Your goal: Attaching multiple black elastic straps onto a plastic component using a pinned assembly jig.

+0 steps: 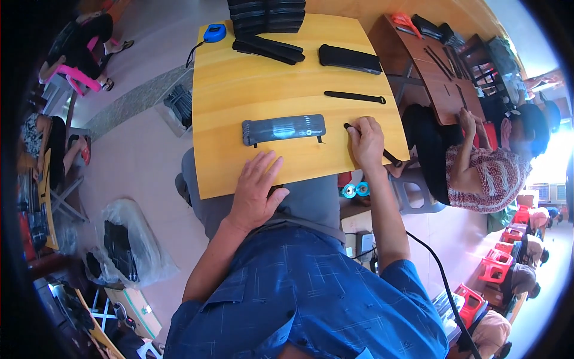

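Note:
My left hand is open at the near edge of the yellow table, fingers stretched toward a flat dark pouch and nothing in them. The pouch is long, with a shiny clear-looking surface and two short black tabs along its near side. On the right of the table, my right hand is closed over a black strap; one end shows beyond the thumb and the other, with a loop, beside the wrist. A second black strap lies flat farther back.
Farther back are a black case, another black case, a stack of black cases and a blue tape measure. A co-worker sits at a brown table on the right. A plastic bag lies on the floor at left.

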`<state>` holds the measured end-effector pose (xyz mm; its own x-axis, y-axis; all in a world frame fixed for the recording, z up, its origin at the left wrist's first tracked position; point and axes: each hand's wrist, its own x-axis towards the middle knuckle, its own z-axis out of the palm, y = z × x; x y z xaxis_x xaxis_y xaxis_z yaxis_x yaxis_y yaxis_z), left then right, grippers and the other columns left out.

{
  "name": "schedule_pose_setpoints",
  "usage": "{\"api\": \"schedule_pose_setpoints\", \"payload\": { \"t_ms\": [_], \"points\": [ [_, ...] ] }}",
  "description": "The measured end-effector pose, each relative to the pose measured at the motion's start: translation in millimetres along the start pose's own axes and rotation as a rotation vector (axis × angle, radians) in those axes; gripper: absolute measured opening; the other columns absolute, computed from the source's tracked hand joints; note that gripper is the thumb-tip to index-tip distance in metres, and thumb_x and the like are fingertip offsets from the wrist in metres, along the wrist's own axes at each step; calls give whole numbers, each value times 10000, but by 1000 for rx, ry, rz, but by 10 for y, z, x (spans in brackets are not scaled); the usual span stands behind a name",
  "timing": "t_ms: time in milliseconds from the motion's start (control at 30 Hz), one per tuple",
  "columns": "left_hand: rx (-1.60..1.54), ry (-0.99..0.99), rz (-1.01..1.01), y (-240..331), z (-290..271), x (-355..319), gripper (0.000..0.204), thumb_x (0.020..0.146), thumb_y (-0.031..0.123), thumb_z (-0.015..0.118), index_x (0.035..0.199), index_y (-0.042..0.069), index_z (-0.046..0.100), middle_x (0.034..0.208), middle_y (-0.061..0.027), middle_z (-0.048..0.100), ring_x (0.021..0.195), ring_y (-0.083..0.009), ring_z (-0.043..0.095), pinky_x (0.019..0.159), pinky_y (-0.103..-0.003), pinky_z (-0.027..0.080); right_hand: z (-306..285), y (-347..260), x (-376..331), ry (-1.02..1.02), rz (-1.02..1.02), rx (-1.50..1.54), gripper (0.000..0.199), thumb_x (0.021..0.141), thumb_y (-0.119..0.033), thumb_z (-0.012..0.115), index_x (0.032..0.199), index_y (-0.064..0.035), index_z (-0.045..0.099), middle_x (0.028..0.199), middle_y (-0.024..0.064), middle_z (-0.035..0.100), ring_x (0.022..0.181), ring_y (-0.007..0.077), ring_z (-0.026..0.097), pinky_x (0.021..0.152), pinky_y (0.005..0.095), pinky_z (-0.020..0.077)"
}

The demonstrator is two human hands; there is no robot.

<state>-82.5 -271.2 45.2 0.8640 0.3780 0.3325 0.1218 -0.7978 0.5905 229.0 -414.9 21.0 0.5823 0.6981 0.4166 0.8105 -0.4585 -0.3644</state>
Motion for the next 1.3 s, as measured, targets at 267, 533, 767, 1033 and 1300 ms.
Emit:
{"api": "schedule_pose_setpoints", "payload": {
  "t_ms": [267,533,767,1033,1300],
  "points": [
    [-494,5,-150,161,106,-32,539,979,260,707,1435,7,575,1428,-218,594,1331,-405,557,1148,-454,425,-493,-743,-272,-143,254,926,99,1087,-114,565,1114,-28,604,896,39,633,828,121,609,840,329,527],
    [-1099,-362,-343,401,276,89,424,1060,310,644,1351,2,631,1183,-111,701,1140,-171,646,982,-325,502,-576,-1241,-381,-229,211,2290,265,1129,-311,501,1258,-85,548,918,-6,484,720,111,483,848,367,488],
    [-974,-428,-663,299,16,105,243,1019,174,630,865,-4,689,658,-37,638,542,-98,567,541,-276,460,-389,-1185,-414,-75,571,2090,509,1142,-501,344,1360,-90,552,1165,44,599,957,183,601,1010,440,466],
    [-582,-283,-488,-59,-125,89,233,987,198,658,897,-16,678,680,-78,639,586,-152,601,592,-325,483,-186,-840,-523,-280,539,1180,212,1105,-198,578,1149,-24,692,976,10,681,847,74,614,797,232,522],
    [-846,-45,-824,-225,-286,132,176,1017,161,624,1055,-2,680,771,-31,669,607,-70,589,566,-234,484,-103,-745,-344,-237,608,1176,155,1069,-173,644,1022,-38,703,844,-19,663,762,57,606,727,210,501]
  ]
}}
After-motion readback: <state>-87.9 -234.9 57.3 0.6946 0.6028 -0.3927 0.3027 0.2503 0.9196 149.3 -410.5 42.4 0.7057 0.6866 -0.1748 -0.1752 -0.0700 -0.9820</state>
